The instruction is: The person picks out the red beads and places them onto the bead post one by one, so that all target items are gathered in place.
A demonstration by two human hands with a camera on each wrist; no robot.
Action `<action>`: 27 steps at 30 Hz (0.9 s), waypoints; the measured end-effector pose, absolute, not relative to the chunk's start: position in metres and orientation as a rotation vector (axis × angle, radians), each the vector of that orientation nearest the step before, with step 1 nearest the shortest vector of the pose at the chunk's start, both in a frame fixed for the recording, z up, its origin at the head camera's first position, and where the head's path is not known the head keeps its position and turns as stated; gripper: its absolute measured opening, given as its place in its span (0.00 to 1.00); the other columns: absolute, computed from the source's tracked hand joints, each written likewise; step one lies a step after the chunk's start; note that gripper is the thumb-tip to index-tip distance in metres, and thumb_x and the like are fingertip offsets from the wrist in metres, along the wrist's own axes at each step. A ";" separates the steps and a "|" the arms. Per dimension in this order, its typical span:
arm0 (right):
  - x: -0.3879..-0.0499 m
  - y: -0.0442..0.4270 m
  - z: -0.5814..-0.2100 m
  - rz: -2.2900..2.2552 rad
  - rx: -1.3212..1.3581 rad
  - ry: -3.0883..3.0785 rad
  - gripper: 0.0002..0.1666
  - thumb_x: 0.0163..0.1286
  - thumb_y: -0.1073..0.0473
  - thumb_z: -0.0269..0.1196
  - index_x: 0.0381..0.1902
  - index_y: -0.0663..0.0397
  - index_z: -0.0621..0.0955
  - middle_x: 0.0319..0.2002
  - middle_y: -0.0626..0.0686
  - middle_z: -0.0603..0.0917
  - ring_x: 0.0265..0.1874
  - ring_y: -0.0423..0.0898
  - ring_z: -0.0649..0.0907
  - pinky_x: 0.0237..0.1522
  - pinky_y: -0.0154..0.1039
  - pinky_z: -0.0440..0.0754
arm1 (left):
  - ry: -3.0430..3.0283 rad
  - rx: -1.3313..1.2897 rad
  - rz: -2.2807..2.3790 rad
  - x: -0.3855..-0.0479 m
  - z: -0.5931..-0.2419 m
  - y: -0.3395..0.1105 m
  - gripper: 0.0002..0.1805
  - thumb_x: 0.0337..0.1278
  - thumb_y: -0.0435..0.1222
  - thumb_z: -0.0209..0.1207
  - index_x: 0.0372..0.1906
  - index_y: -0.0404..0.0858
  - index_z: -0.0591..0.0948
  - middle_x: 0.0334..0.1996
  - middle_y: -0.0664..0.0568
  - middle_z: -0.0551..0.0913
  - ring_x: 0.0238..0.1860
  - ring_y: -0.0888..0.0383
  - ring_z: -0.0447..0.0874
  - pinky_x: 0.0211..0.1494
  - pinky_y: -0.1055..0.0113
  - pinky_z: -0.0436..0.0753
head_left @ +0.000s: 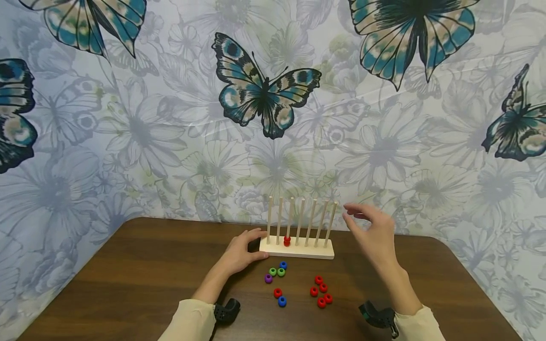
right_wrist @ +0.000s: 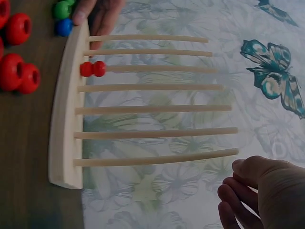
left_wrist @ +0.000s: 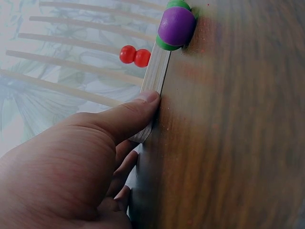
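Observation:
A pale wooden peg stand (head_left: 296, 248) stands on the table, with a row of several upright pegs. Two red beads (head_left: 287, 241) sit stacked at the foot of the third peg from the left. My left hand (head_left: 240, 250) grips the stand's left end; in the left wrist view the thumb (left_wrist: 143, 102) presses the base's front edge and the other fingers lie behind it. Raised beside the top of the rightmost peg is my right hand (head_left: 375, 232), fingers bent and thumb near the index finger. No bead shows between those fingertips in the head or right wrist view.
In front of the stand lie loose beads: a blue bead (head_left: 283, 264), two green, a purple bead (head_left: 268, 278), then a red and another blue one. Several red beads (head_left: 323, 288) cluster to their right. A butterfly-print cloth (head_left: 268, 166) hangs behind the brown table (head_left: 141, 284).

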State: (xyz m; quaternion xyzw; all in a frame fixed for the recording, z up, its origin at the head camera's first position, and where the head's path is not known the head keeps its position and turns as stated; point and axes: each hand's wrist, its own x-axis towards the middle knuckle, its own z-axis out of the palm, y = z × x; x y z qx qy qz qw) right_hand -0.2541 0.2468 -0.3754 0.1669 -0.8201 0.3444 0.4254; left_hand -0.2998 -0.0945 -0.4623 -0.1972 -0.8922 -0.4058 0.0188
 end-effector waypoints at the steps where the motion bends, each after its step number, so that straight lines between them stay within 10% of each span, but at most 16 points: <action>1: -0.254 0.246 -0.380 0.848 0.435 -2.061 0.13 0.62 0.70 0.76 0.45 0.58 0.91 0.40 0.53 0.93 0.37 0.53 0.91 0.47 0.22 0.81 | -2.772 -0.611 -1.261 -0.300 -0.462 -0.095 0.31 0.58 0.41 0.76 0.67 0.41 0.83 0.75 0.37 0.74 0.78 0.26 0.59 0.78 0.28 0.56; 12: -0.241 0.234 -0.434 1.020 0.715 -2.390 0.13 0.62 0.66 0.78 0.45 0.54 0.90 0.41 0.48 0.93 0.38 0.42 0.90 0.42 0.47 0.91 | -2.773 -0.603 -1.254 -0.300 -0.462 -0.097 0.32 0.57 0.41 0.76 0.67 0.41 0.83 0.74 0.38 0.74 0.78 0.26 0.60 0.78 0.28 0.58; 27: -0.238 0.234 -0.448 1.379 0.914 -2.817 0.13 0.68 0.53 0.75 0.49 0.47 0.90 0.42 0.47 0.93 0.36 0.40 0.88 0.41 0.35 0.87 | -2.788 -0.613 -1.257 -0.303 -0.465 -0.095 0.32 0.60 0.41 0.75 0.69 0.42 0.82 0.76 0.38 0.73 0.79 0.27 0.59 0.79 0.29 0.56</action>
